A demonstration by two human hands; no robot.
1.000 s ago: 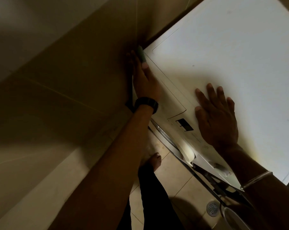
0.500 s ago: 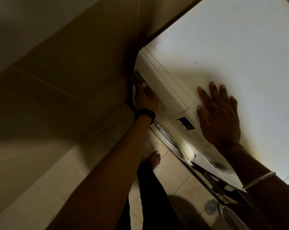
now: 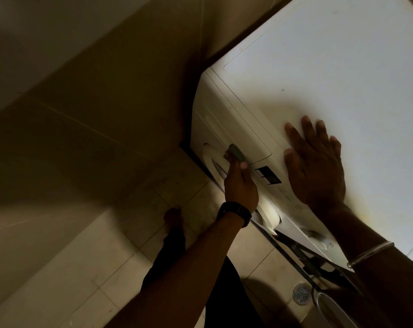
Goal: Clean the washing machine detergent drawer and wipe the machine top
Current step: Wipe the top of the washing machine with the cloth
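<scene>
The big white washing machine (image 3: 319,79) stands in a dim corner, and its flat top runs out under and past the right hand (image 3: 315,162). That hand lies spread out, fingers straight, pressing flat on the top near the front edge.

Just beside it, lower and toward the wall, the left hand (image 3: 239,183) pinches a small green scrubber (image 3: 235,152) and holds it against the front of the soap drawer (image 3: 231,136). A black watch (image 3: 235,213) sits on that wrist.

It looks like the drawer-cleaning step, with the scrubber rubbing the outside of the drawer. The drawer is shut, so what is inside cannot be seen. Next, the drawer likely needs pulling out so the inside can be scrubbed. The right hand can keep the machine steady for that.

Below the right arm, a round bucket (image 3: 328,308) stands on the floor; what it holds cannot be told.
</scene>
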